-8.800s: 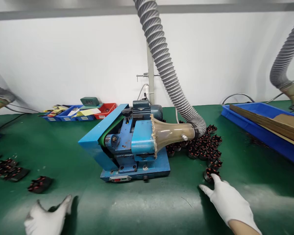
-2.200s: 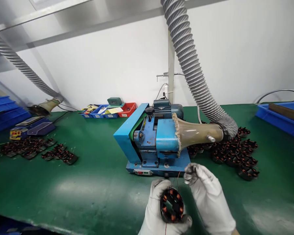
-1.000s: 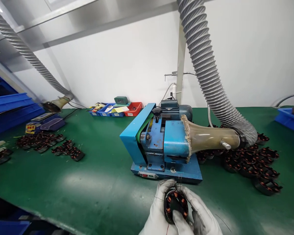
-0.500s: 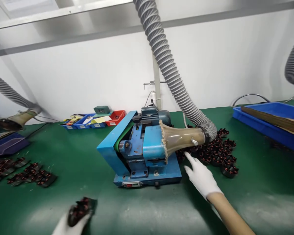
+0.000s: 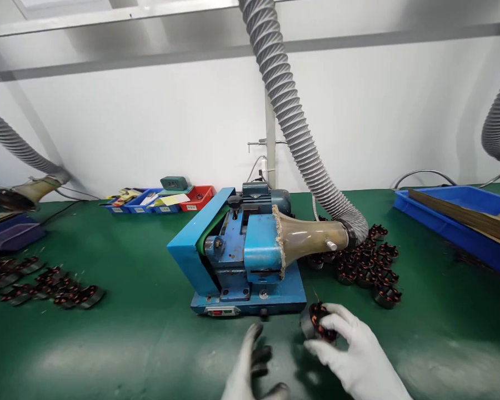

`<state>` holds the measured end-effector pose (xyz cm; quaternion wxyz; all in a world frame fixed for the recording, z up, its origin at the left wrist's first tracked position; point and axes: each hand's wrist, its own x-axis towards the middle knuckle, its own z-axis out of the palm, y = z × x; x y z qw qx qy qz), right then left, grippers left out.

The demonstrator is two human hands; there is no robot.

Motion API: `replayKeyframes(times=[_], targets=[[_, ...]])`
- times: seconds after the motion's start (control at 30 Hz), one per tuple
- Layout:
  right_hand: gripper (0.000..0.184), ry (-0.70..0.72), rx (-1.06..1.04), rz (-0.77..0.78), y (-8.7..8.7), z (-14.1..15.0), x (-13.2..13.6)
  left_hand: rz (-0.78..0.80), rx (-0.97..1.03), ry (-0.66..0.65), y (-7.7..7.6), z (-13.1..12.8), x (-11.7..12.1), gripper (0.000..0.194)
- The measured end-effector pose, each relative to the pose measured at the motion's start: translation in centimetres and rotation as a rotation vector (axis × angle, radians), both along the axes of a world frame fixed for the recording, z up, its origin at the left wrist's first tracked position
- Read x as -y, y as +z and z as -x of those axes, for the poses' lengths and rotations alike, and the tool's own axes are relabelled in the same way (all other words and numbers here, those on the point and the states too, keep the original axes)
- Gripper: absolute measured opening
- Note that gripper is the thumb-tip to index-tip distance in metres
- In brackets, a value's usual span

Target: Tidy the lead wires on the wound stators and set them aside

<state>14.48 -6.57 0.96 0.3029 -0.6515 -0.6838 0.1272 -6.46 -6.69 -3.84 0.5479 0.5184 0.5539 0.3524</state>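
My right hand (image 5: 354, 355), in a white glove, grips a black stator with copper windings (image 5: 316, 328) just in front of the blue grinding machine (image 5: 237, 261). My left hand (image 5: 252, 369), also gloved, hovers beside it at the bottom centre with fingers loosely spread and nothing in it. A grey ribbed hose (image 5: 300, 144) runs down into the machine's tan funnel (image 5: 308, 239).
A pile of stators (image 5: 369, 266) lies right of the machine. Several more stators (image 5: 45, 280) lie in a row on the green bench at the left. Small blue and red bins (image 5: 158, 200) sit at the back; a blue tray (image 5: 458, 219) at the right.
My left hand has let go of the stator it carried at the lower left and come to the centre. My right hand has come back from the pile with a stator.
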Motion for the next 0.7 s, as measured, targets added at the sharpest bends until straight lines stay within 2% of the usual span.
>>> replayKeyframes(times=[0.03,0.07,0.17,0.23,0.33,0.47,0.7], targets=[[0.012,0.047,-0.024,-0.060,0.6,0.8,0.7,-0.015,0.100,-0.051,0.8,-1.2,0.1,0.089],[0.014,0.101,-0.042,-0.119,1.0,1.5,1.1,-0.058,0.165,-0.063,1.6,-2.1,0.0,0.086],[0.021,0.154,-0.084,-0.229,1.5,3.6,1.6,-0.184,0.207,-0.004,3.5,-3.4,-0.5,0.054],[0.013,0.137,-0.155,-0.217,1.4,4.8,1.1,-0.198,0.194,0.051,4.2,-3.5,-1.1,0.047],[0.013,0.100,-0.217,-0.147,1.3,6.4,-0.4,-0.180,0.231,0.123,4.5,-3.5,-2.3,0.049],[0.015,0.002,-0.156,-0.071,1.2,8.1,-2.6,-0.123,0.357,0.215,4.3,-4.0,-4.4,0.031],[0.017,-0.003,-0.160,-0.031,2.3,8.7,-5.2,-0.133,0.407,0.273,3.9,-4.8,-6.8,0.032]])
